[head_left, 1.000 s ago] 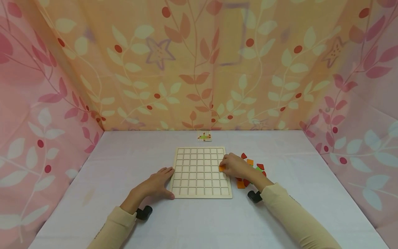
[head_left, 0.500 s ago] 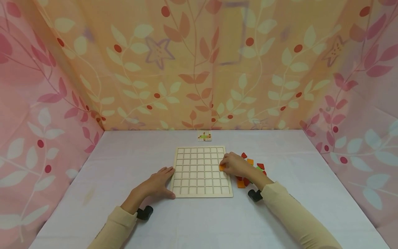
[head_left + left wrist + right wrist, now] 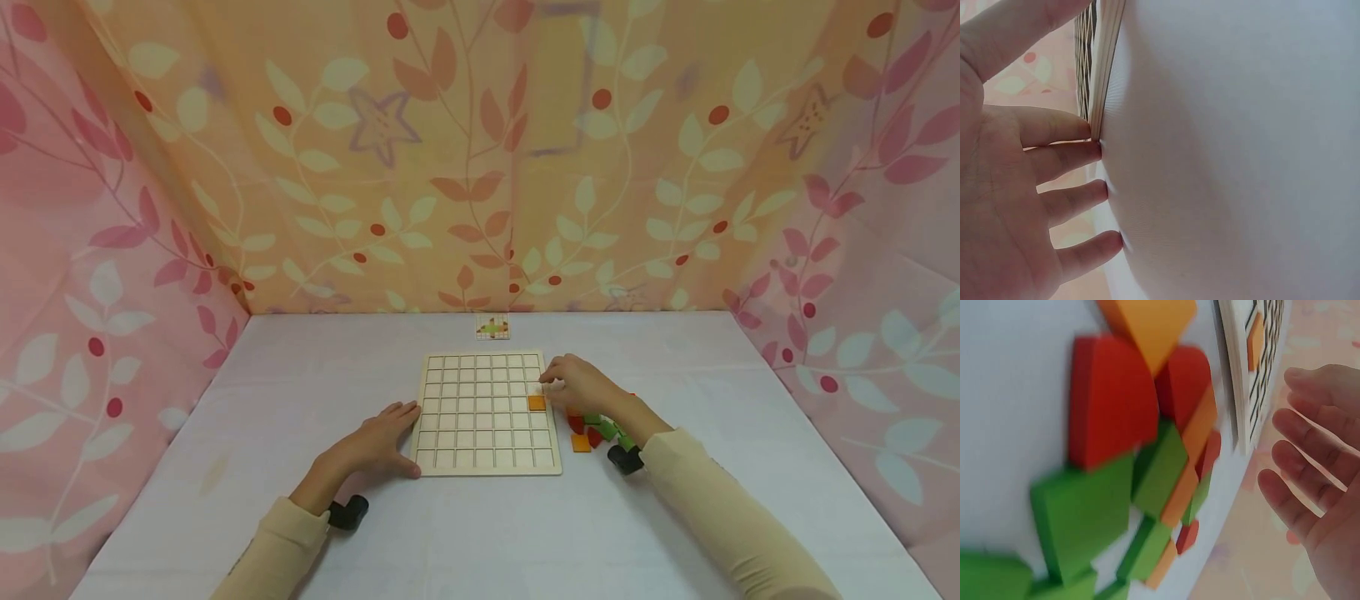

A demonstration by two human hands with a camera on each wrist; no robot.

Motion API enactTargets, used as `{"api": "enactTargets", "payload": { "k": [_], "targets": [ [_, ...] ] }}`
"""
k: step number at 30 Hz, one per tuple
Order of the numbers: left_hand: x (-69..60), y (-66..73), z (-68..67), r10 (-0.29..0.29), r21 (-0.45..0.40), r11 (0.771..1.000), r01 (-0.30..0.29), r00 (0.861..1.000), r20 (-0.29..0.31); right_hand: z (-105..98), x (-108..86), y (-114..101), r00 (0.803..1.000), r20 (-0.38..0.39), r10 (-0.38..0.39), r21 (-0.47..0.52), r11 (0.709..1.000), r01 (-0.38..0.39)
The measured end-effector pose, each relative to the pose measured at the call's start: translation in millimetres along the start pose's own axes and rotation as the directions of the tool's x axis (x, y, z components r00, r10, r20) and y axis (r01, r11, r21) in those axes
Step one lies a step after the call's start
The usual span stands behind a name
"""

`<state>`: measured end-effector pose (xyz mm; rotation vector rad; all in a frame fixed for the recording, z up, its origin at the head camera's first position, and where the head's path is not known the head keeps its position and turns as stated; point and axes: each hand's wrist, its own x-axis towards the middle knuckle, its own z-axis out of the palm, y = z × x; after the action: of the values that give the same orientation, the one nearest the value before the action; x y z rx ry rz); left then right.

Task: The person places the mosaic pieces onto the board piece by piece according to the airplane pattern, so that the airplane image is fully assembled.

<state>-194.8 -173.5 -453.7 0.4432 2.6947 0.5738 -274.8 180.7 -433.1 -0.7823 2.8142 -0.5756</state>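
A pale wooden grid board (image 3: 483, 422) lies on the white table. One orange square tile (image 3: 537, 403) sits in a cell near its right edge. My left hand (image 3: 378, 442) is spread at the board's left edge; the left wrist view shows straight fingers, with fingertips at the edge and on the cloth. My right hand (image 3: 583, 387) hovers just above and right of the orange tile, its fingers loosely extended and holding nothing in the right wrist view. Beneath that wrist lies a pile of red (image 3: 1113, 403), green (image 3: 1085, 519) and orange pieces, partly hidden by the arm.
A small card (image 3: 492, 327) with a coloured grid picture lies behind the board. Another orange square (image 3: 581, 443) rests near the board's right side, at the pile's front. Patterned cloth walls (image 3: 480, 167) enclose the table at the back and sides.
My right hand has let go of the orange tile, which stays on the board, and has moved up and right. The left hand has stayed in place.
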Motion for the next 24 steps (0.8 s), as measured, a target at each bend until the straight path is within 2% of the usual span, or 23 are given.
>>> {"api": "enactTargets", "payload": {
  "k": [13, 18, 24],
  "targets": [
    [0.6, -0.5, 1.0, -0.006, 0.008, 1.000, 0.006, 1.000, -0.005, -23, 4.9, 32, 0.998, -0.019, 0.052, -0.008, 0.999, -0.052],
    [-0.1, 0.0, -0.3, -0.005, 0.004, 1.000, 0.005, 1.000, -0.001, -23, 8.4, 45, 0.994, 0.020, 0.110, 0.020, 0.994, -0.110],
    [0.2, -0.5, 0.5, -0.005, -0.004, 1.000, 0.005, 1.000, 0.007, -17, 9.1, 61, 0.992, 0.035, 0.120, -0.044, 0.992, -0.118]
  ]
}}
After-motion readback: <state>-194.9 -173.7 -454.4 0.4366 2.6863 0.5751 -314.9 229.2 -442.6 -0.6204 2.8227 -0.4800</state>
